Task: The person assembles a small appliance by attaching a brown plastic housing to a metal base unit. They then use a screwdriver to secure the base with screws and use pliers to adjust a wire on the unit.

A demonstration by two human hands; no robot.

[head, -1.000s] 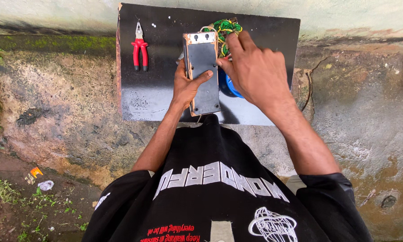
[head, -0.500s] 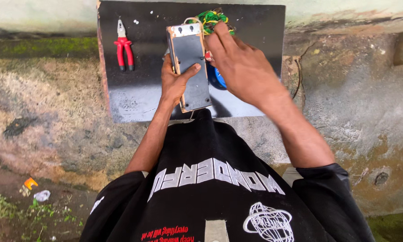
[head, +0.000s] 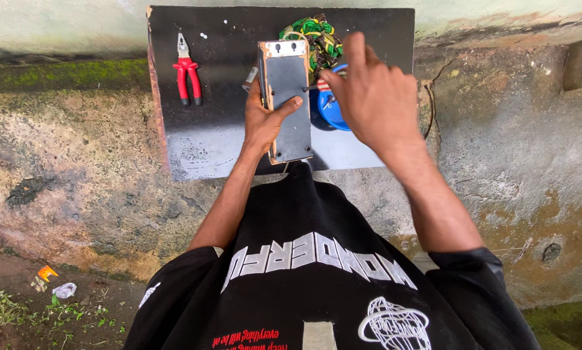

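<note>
My left hand (head: 263,122) grips a grey rectangular metal box (head: 287,104) from its left side, thumb across its face, holding it upright over a dark board (head: 219,71). My right hand (head: 370,97) is at the box's right edge with fingers pinched on a thin tool or screw whose tip touches the box; the item itself is mostly hidden. Behind the right hand lie a blue round object (head: 330,111) and a bundle of green and yellow wires (head: 317,35).
Red-handled pliers (head: 187,70) lie on the board's left part. The board rests on a rough, mossy concrete ledge (head: 77,142). Litter scraps (head: 54,282) lie on the ground at lower left. My black printed shirt fills the bottom.
My right hand has shifted from the top of the box down to its right edge. The view has moved slightly; the left hand keeps its grip on the box.
</note>
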